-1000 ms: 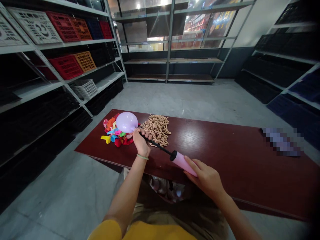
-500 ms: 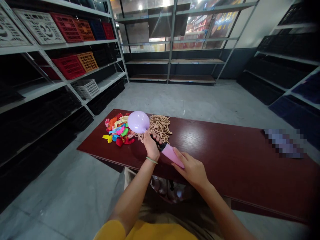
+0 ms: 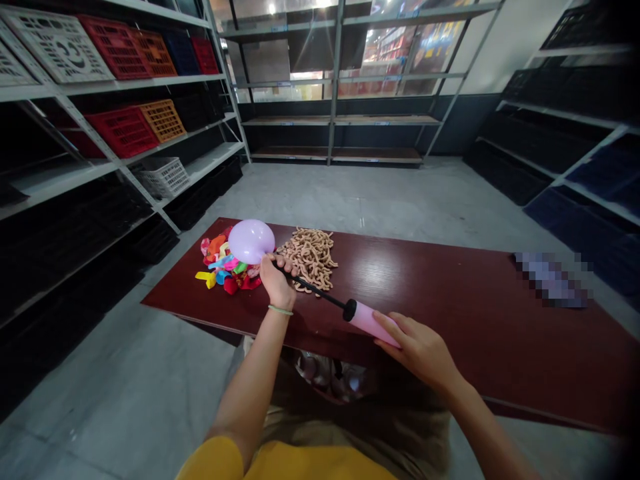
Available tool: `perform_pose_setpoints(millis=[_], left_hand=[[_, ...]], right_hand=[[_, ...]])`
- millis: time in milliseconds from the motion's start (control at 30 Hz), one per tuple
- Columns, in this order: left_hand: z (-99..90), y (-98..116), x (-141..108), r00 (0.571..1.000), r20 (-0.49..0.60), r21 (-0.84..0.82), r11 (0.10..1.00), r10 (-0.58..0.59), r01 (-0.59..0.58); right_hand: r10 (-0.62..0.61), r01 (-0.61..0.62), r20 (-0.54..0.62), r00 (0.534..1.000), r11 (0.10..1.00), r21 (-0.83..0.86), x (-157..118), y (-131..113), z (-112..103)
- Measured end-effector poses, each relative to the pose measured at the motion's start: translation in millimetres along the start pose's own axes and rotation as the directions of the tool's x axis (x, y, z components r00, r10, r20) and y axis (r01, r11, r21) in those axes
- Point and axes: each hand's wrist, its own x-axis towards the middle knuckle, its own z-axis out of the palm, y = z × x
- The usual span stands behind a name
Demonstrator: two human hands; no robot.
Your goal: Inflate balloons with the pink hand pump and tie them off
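A pink hand balloon pump with a black rod is stretched between my two hands above the table. My left hand is closed around its black far end, where a partly inflated lilac balloon sits; the balloon's neck is hidden by my fingers. Around the pink barrel's near end wraps my right hand. Below the balloon lies a pile of flat, colourful balloons. Beside it, to the right, is a heap of beige, curled, worm-like pieces.
The dark red table spans the view, with a blurred flat item at its right end. Shelves with crates stand on the left. A metal rack stands at the back, and dark shelving on the right.
My hands have moved apart, and the pump's black rod now shows between them. The left hand and balloon shifted left; the right hand moved right with the barrel.
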Motion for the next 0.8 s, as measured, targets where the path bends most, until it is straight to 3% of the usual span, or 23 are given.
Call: perform_pose_setpoints(millis=[333, 633, 800], left_hand=[[-0.7, -3, 4, 0.999, -0.049, -0.029, 0.999, 0.016, -0.018], [4.0, -27, -21, 0.999, -0.008, 0.006, 0.999, -0.042, 0.042], [3.6, -32, -30, 0.998, 0.001, 0.049, 0.997, -0.057, 0.056]], right_hand=[[0.059, -0.059, -0.014, 0.998, 0.998, 0.01, 25, -12, 1], [0.144, -0.146, 0.035, 0.989, 0.985, 0.089, 72, -54, 7], [0.145, -0.155, 0.076, 0.986, 0.976, 0.152, 72, -62, 9]])
